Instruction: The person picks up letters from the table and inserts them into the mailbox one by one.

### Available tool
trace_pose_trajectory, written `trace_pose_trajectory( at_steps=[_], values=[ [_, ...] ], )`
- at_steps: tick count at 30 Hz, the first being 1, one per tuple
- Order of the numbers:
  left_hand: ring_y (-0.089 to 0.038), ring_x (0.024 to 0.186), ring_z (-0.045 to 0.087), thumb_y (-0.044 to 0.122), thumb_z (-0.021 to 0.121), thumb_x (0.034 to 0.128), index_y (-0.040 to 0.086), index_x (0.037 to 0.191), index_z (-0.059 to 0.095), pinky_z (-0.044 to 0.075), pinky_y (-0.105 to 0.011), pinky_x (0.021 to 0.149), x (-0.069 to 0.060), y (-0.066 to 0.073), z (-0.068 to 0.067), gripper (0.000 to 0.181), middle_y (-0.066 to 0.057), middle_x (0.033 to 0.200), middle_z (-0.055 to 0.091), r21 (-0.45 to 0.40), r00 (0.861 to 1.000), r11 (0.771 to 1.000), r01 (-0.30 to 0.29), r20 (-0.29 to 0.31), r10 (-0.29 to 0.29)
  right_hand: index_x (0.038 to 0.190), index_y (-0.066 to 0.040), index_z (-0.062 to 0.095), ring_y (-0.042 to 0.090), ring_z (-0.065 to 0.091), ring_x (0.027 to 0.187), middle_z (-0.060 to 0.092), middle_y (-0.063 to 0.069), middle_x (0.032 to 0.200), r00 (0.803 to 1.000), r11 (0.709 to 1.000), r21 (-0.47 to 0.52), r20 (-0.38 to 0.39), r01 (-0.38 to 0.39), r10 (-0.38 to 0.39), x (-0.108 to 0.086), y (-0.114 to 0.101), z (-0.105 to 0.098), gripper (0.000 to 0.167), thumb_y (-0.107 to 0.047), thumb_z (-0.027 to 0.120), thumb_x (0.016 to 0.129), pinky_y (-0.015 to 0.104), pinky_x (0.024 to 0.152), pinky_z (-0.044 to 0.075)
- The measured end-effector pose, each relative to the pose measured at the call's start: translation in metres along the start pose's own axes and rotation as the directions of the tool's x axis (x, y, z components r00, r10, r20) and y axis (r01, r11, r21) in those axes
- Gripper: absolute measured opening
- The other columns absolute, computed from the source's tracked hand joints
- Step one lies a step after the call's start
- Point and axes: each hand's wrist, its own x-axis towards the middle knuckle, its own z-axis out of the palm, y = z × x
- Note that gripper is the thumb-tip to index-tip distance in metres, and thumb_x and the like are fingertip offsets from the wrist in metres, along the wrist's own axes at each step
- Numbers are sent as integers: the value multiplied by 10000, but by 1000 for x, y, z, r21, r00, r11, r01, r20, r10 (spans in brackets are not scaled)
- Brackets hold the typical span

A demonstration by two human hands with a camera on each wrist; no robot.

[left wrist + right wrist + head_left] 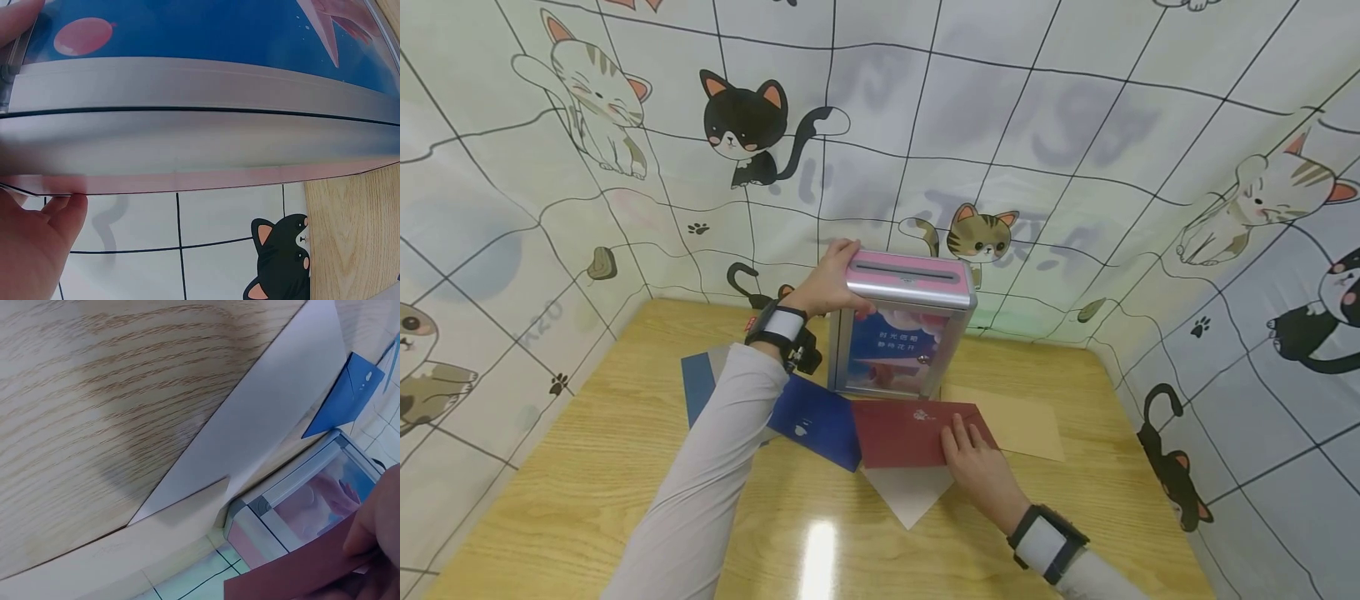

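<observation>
Going left to right, with the box as the middle of the clock: one grey-blue envelope [698,387] is peeking past the left sleeve [715,483] near 9 (can't tell if the grey bit beside it is a second one), one bright blue envelope [820,425] is lying at 8, one left hand [827,283] is gripping at 10, one box [901,321] is standing upright on the wooden table [587,467], one red envelope [898,437] is sitting at 6 in front of it with one whitish piece [908,496] poking out below, one right hand [981,471] is holding the red one at 5, and one cream envelope [1022,425] is lying at 4. The box is looking pretty cute tbh: pink top, one dark slot [904,272], silvery frame, clear front showing a blue and pink picture with white lettering [898,339]. The red envelope is showing a small pale print. Left wrist cam is giving away the grip: thumb [15,22] in front, fingertips [69,215] bunching together behind the top, so they're clamping the box. Right wrist cam is revealing what the head view's hiding: thumb and fingers [369,525] are pinching the red envelope from both sides, and the cream one is overlapping the whitish piece.
</observation>
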Motion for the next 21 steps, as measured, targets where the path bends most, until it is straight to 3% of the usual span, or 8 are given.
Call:
trace_pose_trajectory(
  at_steps=[6, 8, 10, 14, 15, 18, 21],
  values=[
    [-270, 1208, 332, 282, 822, 572, 35, 1438, 178, 363, -402, 972, 0, -1, 1, 1106, -121, 1439, 172, 16, 1000, 1000, -2, -11, 2, 1093, 54, 481, 351, 616, 947, 551, 267, 1172, 1000, 997, 72, 22, -20, 18, 3, -1, -2, 376, 27, 657, 763, 401, 653, 535],
    [-274, 1211, 330, 282, 819, 574, 37, 1438, 179, 361, -405, 975, 0, -1, 1, 1104, -123, 1440, 171, 16, 1000, 1000, -5, -9, 5, 1075, 59, 478, 343, 620, 943, 555, 274, 1161, 1000, 996, 92, 0, -16, 16, 3, 0, -2, 301, 28, 611, 807, 385, 640, 535],
    [-276, 1213, 328, 280, 819, 576, 37, 1439, 177, 361, -405, 975, 0, -1, 1, 1103, -124, 1440, 169, 14, 1000, 1000, -4, -6, 4, 1052, 67, 478, 328, 635, 899, 573, 279, 1118, 999, 993, 116, -47, -12, 18, 4, 0, 0, 157, -1, 447, 914, 355, 582, 537],
    [-270, 1206, 332, 276, 820, 571, 40, 1438, 179, 362, -402, 973, 0, -2, 1, 1104, -121, 1435, 175, 10, 1000, 1000, -6, -10, 6, 1058, 112, 481, 263, 652, 663, 622, 259, 939, 986, 985, 175, -163, -9, 38, 6, 1, 2, 451, -111, 102, 958, 278, 438, 495],
    [-268, 1205, 334, 277, 821, 568, 39, 1438, 182, 362, -401, 972, 0, -3, 1, 1105, -119, 1434, 178, 9, 1000, 1000, -7, -11, 8, 1060, 117, 477, 230, 633, 585, 629, 235, 868, 984, 981, 194, -173, -15, 49, 6, 1, 2, 449, -112, 108, 946, 252, 406, 471],
    [-266, 1198, 337, 276, 821, 561, 39, 1437, 187, 364, -403, 968, 1, -3, 1, 1106, -118, 1430, 183, 5, 1000, 1000, -12, -14, 12, 1064, 101, 482, 141, 549, 437, 636, 174, 747, 982, 961, 272, -167, -41, 89, 8, 1, 2, 285, -59, 330, 884, 195, 356, 390],
    [-267, 1195, 337, 274, 823, 560, 39, 1437, 186, 365, -404, 965, 1, -4, 1, 1108, -118, 1430, 179, -1, 1000, 1000, -12, -13, 12, 1048, 47, 490, 46, 431, 392, 613, 97, 672, 983, 914, 395, -108, -95, 149, 10, 0, 2, 271, 9, 488, 779, 144, 351, 296]
  ],
)
